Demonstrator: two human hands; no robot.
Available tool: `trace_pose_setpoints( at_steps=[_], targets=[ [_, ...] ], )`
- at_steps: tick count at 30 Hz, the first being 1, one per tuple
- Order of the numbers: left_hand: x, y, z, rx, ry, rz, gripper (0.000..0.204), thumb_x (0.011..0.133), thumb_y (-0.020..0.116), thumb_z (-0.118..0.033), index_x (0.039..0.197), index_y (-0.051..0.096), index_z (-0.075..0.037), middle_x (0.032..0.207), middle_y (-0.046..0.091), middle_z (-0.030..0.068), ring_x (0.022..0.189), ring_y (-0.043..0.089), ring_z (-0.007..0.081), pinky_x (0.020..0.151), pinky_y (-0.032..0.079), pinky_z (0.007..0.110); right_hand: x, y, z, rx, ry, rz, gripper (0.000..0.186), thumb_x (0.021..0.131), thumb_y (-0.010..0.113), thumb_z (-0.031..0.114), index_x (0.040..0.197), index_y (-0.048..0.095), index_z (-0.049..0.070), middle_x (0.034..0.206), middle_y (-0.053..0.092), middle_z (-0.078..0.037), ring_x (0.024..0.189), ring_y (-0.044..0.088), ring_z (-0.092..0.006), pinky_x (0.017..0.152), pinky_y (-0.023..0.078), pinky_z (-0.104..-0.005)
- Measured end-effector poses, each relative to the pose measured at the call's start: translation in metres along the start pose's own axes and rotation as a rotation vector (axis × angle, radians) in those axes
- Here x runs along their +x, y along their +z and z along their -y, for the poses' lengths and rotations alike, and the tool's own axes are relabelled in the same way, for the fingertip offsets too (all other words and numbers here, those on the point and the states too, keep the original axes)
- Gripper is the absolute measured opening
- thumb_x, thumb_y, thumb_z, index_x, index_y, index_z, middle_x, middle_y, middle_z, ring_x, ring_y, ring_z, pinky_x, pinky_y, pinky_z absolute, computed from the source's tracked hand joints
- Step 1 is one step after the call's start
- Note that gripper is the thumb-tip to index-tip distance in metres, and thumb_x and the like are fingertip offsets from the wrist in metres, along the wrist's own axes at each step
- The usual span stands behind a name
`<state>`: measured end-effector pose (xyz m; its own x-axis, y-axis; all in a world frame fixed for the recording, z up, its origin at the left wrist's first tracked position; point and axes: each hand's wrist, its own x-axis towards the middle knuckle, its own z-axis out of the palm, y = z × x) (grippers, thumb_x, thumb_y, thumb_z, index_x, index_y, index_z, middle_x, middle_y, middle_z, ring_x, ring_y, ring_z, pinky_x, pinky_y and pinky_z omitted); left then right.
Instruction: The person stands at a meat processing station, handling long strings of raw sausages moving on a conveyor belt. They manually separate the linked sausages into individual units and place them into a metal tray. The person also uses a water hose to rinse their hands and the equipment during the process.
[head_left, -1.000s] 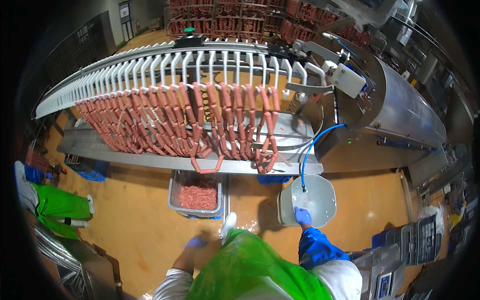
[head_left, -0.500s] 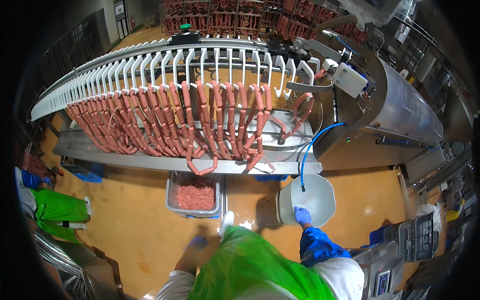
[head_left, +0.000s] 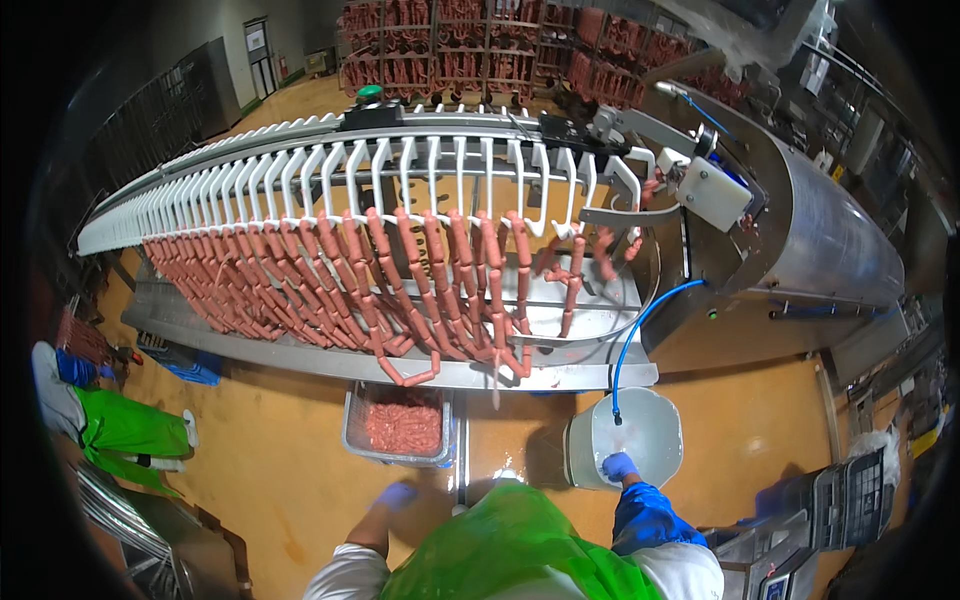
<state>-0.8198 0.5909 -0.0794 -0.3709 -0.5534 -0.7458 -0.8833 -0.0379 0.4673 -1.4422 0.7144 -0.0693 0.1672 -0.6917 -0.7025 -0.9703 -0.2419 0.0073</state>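
Note:
My right hand point(head_left: 620, 466), in a blue glove, overlaps the near rim of a pale bucket point(head_left: 655, 450) on the floor. Whether its fingers grip the rim or hang inside is too small to tell. My left hand point(head_left: 397, 495), also gloved in blue, is low at my left side and smeared, below a grey crate point(head_left: 350, 435) of pinkish meat or sausage pieces point(head_left: 403, 427). Ahead, linked sausages point(head_left: 430, 290) hang in loops from white hooks point(head_left: 408, 180) on a curved overhead rail. A blue hose point(head_left: 640, 330) runs from the machine point(head_left: 740, 300) down into the bucket.
A steel tray point(head_left: 460, 372) lies under the hanging sausages. At far left stands a person in a green apron point(head_left: 130, 425). Dark crates point(head_left: 845, 500) and a steel unit point(head_left: 715, 570) flank me on the right. Racks of sausages point(head_left: 440, 50) fill the back.
My view has tilted up, so the scene sits lower. Another sausage strand now hangs near the machine's outlet. My right hand stays at the bucket; my left arm has shifted slightly.

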Motion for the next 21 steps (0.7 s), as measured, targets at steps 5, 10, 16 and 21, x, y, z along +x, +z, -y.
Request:
trace_pose_setpoints(
  at_steps=[5, 10, 16, 21],
  targets=[
    [0.023, -0.041, -0.016, 0.250, -0.001, 0.091, 0.044, 0.090, 0.042, -0.043, 0.107, 0.065, -0.009, 0.093, 0.067, 0.0178, 0.082, 0.061, 0.0319, 0.078, 0.047, 0.045, 0.038, 0.020, 0.010, 0.740, 0.523, -0.209, 0.049, 0.084, 0.047, 0.044, 0.097, 0.068, 0.002, 0.108, 0.062, -0.025, 0.101, 0.060, -0.0414, 0.091, 0.046, -0.0467],
    [0.052, -0.073, -0.085, 0.094, 0.124, -0.038, 0.044, 0.088, 0.047, -0.043, 0.090, 0.068, -0.005, 0.092, 0.066, 0.0201, 0.089, 0.063, 0.0349, 0.081, 0.048, 0.043, 0.032, 0.031, 0.008, 0.855, 0.521, -0.177, 0.033, 0.083, 0.058, 0.037, 0.089, 0.069, 0.008, 0.095, 0.066, -0.020, 0.086, 0.064, -0.0382, 0.076, 0.050, -0.0448],
    [0.072, -0.086, -0.131, 0.186, 0.125, -0.098, 0.046, 0.088, 0.050, -0.047, 0.088, 0.068, -0.004, 0.087, 0.067, 0.0180, 0.084, 0.064, 0.0317, 0.079, 0.049, 0.040, 0.044, 0.030, -0.012, 0.583, 0.280, -0.282, 0.028, 0.085, 0.059, 0.035, 0.084, 0.070, 0.010, 0.084, 0.068, -0.016, 0.076, 0.065, -0.0339, 0.071, 0.051, -0.0419],
    [0.075, -0.075, -0.129, 0.208, 0.149, -0.060, 0.044, 0.088, 0.051, -0.044, 0.086, 0.069, -0.004, 0.084, 0.068, 0.0168, 0.080, 0.066, 0.0287, 0.077, 0.050, 0.038, 0.070, 0.037, -0.035, 0.576, 0.300, -0.364, 0.027, 0.086, 0.055, 0.032, 0.088, 0.070, 0.010, 0.088, 0.067, -0.016, 0.083, 0.065, -0.0336, 0.077, 0.050, -0.0415]
  ],
)
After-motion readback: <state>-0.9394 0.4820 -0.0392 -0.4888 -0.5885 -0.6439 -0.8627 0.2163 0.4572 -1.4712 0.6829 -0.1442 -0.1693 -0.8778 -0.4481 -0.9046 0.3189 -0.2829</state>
